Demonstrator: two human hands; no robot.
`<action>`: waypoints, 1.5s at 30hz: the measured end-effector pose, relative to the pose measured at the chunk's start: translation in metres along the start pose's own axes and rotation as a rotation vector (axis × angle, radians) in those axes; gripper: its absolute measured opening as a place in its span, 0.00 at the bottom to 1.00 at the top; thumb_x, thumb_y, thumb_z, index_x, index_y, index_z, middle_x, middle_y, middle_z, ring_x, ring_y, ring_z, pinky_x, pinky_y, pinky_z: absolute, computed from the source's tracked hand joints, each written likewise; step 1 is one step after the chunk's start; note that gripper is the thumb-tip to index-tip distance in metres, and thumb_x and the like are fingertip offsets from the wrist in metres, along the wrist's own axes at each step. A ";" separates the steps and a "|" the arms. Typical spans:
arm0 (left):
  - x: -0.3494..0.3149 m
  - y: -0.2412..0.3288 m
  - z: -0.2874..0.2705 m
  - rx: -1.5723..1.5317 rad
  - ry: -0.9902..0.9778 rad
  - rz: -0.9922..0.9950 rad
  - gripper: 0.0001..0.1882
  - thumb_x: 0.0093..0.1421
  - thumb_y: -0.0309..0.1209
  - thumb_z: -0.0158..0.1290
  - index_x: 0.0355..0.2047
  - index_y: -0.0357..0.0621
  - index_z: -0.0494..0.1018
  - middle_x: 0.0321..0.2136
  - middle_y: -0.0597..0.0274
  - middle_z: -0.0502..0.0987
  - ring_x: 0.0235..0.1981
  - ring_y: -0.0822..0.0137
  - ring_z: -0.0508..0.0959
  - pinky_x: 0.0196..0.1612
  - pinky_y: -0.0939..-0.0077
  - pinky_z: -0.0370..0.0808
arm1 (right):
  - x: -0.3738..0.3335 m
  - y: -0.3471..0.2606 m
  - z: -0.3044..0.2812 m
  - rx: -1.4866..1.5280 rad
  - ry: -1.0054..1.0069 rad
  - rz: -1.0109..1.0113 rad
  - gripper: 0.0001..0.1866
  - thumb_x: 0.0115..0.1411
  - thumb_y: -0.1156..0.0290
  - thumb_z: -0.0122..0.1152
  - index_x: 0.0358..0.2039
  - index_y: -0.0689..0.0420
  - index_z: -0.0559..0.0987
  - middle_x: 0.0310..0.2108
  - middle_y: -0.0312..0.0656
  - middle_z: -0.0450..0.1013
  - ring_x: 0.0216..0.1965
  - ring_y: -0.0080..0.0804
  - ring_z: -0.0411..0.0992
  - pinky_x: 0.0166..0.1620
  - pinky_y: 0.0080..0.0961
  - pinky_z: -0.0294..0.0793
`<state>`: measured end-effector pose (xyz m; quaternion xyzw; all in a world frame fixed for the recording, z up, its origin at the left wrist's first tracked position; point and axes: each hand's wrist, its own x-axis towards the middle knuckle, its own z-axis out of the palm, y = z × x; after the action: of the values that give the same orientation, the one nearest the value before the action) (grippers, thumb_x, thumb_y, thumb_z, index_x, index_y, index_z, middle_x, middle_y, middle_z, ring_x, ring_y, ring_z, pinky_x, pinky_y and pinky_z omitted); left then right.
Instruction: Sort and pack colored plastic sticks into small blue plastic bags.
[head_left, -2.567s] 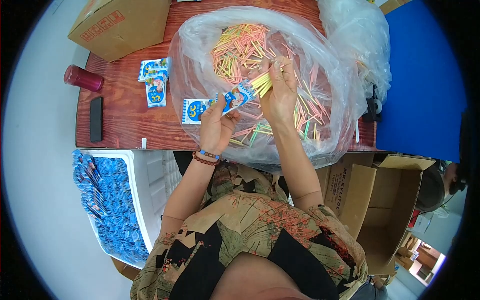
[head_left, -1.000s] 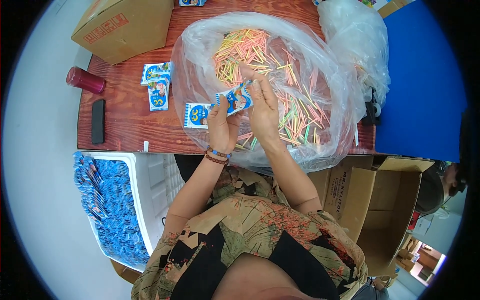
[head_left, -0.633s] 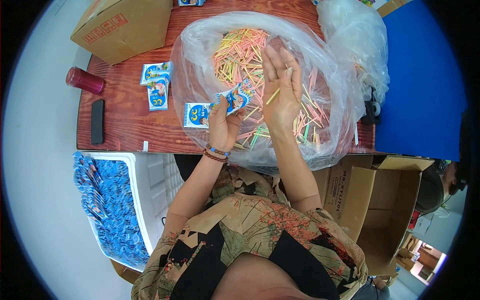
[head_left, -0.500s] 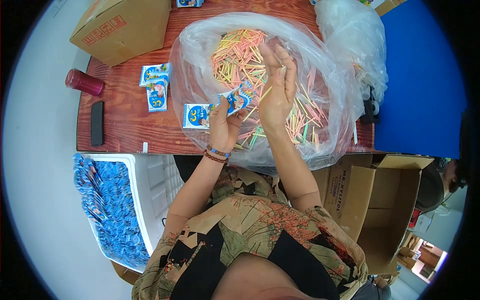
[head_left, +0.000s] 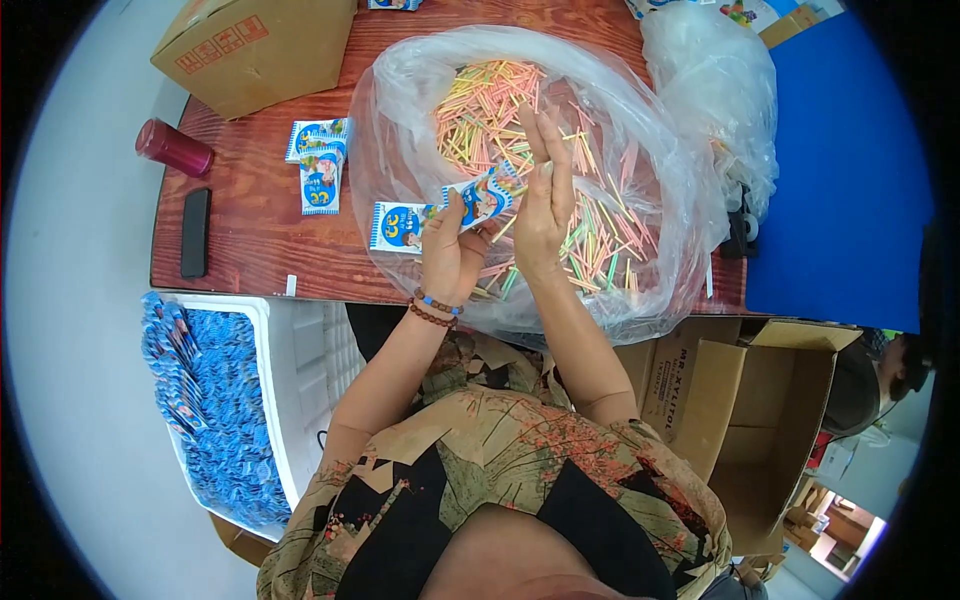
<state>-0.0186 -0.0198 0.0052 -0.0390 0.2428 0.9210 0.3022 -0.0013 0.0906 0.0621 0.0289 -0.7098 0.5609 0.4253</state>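
My left hand grips small blue-and-white packets. One packet points left out of the hand, and another packet slants up to the right. My right hand is beside the slanted packet's upper end, its fingers stretched upward and its thumb close to that end. Whether a stick lies behind the thumb is hidden. Both hands are above a large clear plastic bag, spread wide on the table. Inside it are many thin pink, yellow and green sticks.
Loose packets, a red cylinder and a black phone-like object lie left on the wooden table. A carton stands behind. Below left, a white foam box holds blue packets; an open carton is below right.
My right hand has come down slightly and left, its thumb now nearer the packet's end. My left hand keeps its hold, almost unmoved. The view has shifted a little.
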 end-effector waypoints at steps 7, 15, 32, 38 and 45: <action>0.002 0.005 -0.001 -0.030 0.007 0.059 0.14 0.66 0.38 0.48 0.41 0.40 0.74 0.38 0.61 0.79 0.38 0.68 0.78 0.40 0.72 0.76 | -0.001 -0.007 -0.008 -0.228 -0.398 0.009 0.27 0.66 0.66 0.43 0.64 0.58 0.58 0.65 0.48 0.54 0.68 0.44 0.47 0.68 0.43 0.37; 0.000 0.000 0.000 -0.121 -0.046 0.025 0.15 0.66 0.37 0.48 0.46 0.40 0.71 0.43 0.62 0.77 0.44 0.69 0.76 0.48 0.70 0.73 | -0.020 -0.003 -0.017 0.002 -0.284 0.587 0.14 0.60 0.67 0.59 0.44 0.62 0.77 0.38 0.42 0.73 0.42 0.28 0.71 0.45 0.25 0.70; 0.004 0.035 -0.024 0.982 -0.126 0.192 0.14 0.58 0.24 0.57 0.45 0.39 0.73 0.38 0.65 0.77 0.38 0.80 0.74 0.38 0.86 0.70 | -0.019 0.009 -0.031 0.037 -0.467 0.593 0.09 0.63 0.73 0.55 0.41 0.62 0.78 0.35 0.35 0.75 0.36 0.17 0.70 0.40 0.18 0.69; -0.002 0.049 -0.023 0.749 -0.073 0.192 0.06 0.59 0.24 0.57 0.37 0.38 0.76 0.31 0.70 0.78 0.31 0.85 0.73 0.34 0.88 0.69 | -0.021 0.011 -0.013 0.210 -0.491 0.732 0.09 0.60 0.74 0.59 0.39 0.63 0.79 0.33 0.33 0.76 0.36 0.15 0.71 0.40 0.16 0.70; -0.019 0.087 -0.051 0.761 0.030 0.306 0.06 0.60 0.24 0.56 0.38 0.38 0.76 0.32 0.70 0.78 0.32 0.83 0.74 0.35 0.87 0.71 | -0.016 0.023 0.035 -0.050 -0.697 0.758 0.10 0.55 0.67 0.63 0.27 0.61 0.80 0.21 0.35 0.74 0.22 0.17 0.66 0.26 0.19 0.63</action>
<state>-0.0572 -0.1153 0.0015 0.0989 0.5737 0.7989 0.1511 -0.0231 0.0636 0.0338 -0.0552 -0.7833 0.6153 -0.0691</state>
